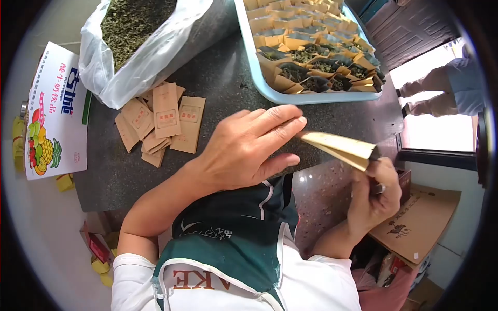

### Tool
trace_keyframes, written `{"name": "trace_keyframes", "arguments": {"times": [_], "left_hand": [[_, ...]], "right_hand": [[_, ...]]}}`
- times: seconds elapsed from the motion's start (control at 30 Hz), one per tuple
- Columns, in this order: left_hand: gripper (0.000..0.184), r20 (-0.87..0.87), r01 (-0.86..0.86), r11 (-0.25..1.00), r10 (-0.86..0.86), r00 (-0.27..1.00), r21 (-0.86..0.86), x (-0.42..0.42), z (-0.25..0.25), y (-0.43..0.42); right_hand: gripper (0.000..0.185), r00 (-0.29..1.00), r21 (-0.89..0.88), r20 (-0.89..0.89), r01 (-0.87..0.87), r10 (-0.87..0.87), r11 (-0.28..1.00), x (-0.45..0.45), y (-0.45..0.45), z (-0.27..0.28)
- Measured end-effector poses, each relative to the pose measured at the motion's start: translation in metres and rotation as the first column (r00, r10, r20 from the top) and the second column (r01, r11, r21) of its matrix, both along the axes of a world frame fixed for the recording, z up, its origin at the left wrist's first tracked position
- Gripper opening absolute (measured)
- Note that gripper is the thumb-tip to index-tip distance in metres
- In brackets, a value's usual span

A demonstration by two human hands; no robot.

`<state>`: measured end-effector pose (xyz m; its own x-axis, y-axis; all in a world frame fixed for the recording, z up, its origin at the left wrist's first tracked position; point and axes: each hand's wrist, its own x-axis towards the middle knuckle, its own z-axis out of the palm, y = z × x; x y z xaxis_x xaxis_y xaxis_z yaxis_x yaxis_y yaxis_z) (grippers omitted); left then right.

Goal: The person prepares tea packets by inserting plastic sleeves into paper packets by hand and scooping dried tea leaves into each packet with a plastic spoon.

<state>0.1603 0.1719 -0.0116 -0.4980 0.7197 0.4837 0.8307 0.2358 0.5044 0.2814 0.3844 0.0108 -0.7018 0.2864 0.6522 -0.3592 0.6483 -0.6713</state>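
Note:
My right hand (377, 194) pinches a small kraft paper packet (337, 146) near its gaping end, holding it tilted off the table's front edge. My left hand (254, 145) is open, fingers stretched out together and thumb apart, with nothing in it. Its fingertips are close to the packet's far, narrow end; whether they touch I cannot tell. Flat printed packets (166, 111) lie in a loose pile left of my left hand. Beyond my hands, a light blue tray (316, 97) holds rows of opened packets (306, 67) with dried leaves in them.
A clear plastic bag (111, 88) of dried, crumbled leaves (129, 31) stands at the back left of the dark table (223, 67). Beside it is a printed drink carton (57, 114). A brown cardboard box (420, 217) sits low right. Another person (441, 85) stands beyond the doorway.

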Motion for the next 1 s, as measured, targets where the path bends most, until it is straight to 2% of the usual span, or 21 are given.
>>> {"name": "trace_keyframes", "arguments": {"times": [0.17, 0.3, 0.37, 0.4, 0.47, 0.5, 0.53, 0.7, 0.87, 1.0], "left_hand": [[0.053, -0.080, -0.029, 0.996, 0.022, 0.997, -0.090, -0.003, 0.009, 0.013], [0.059, -0.066, -0.118, 0.988, 0.112, 0.991, -0.103, -0.007, 0.009, 0.019], [0.065, -0.015, -0.143, 0.986, 0.142, 0.990, -0.091, -0.007, 0.010, 0.020], [0.065, -0.015, -0.148, 0.985, 0.147, 0.989, -0.090, -0.007, 0.011, 0.020], [0.064, 0.033, -0.144, 0.986, 0.147, 0.989, -0.082, -0.008, 0.012, 0.020], [0.064, 0.033, -0.150, 0.986, 0.153, 0.988, -0.080, -0.008, 0.012, 0.020], [0.064, 0.042, -0.142, 0.987, 0.145, 0.989, -0.072, -0.008, 0.011, 0.020], [0.064, 0.070, -0.133, 0.991, 0.135, 0.988, -0.029, -0.006, 0.008, 0.014], [0.060, 0.123, -0.121, 0.992, 0.114, 0.986, 0.046, 0.000, 0.005, -0.001], [0.055, 0.146, -0.135, 0.991, 0.131, 0.980, 0.018, 0.009, 0.001, -0.015]], "right_hand": [[0.021, 0.995, -0.077, -0.003, 0.103, -0.103, 0.992, -0.004, 0.012, -0.005], [0.023, 0.994, -0.028, -0.044, 0.097, -0.099, 0.995, -0.015, 0.015, 0.001], [0.022, 0.992, 0.100, -0.070, 0.109, -0.102, 0.989, -0.025, 0.013, 0.005], [0.022, 0.993, 0.101, -0.071, 0.104, -0.097, 0.989, -0.029, 0.011, 0.007], [0.019, 0.993, 0.065, 0.031, 0.108, -0.110, 0.992, -0.040, 0.005, 0.011], [0.018, 0.995, 0.125, 0.032, 0.085, -0.089, 0.989, -0.047, 0.004, 0.011], [0.017, 0.991, 0.099, 0.114, 0.062, -0.073, 0.993, -0.051, 0.001, 0.013], [0.016, 0.977, 0.173, 0.215, -0.043, 0.005, 0.984, -0.072, -0.008, 0.009], [0.016, 0.973, 0.196, 0.223, -0.108, 0.063, 0.975, -0.086, -0.013, -0.004], [0.018, 0.970, 0.205, 0.239, -0.105, 0.054, 0.973, -0.089, -0.018, -0.008]]}}
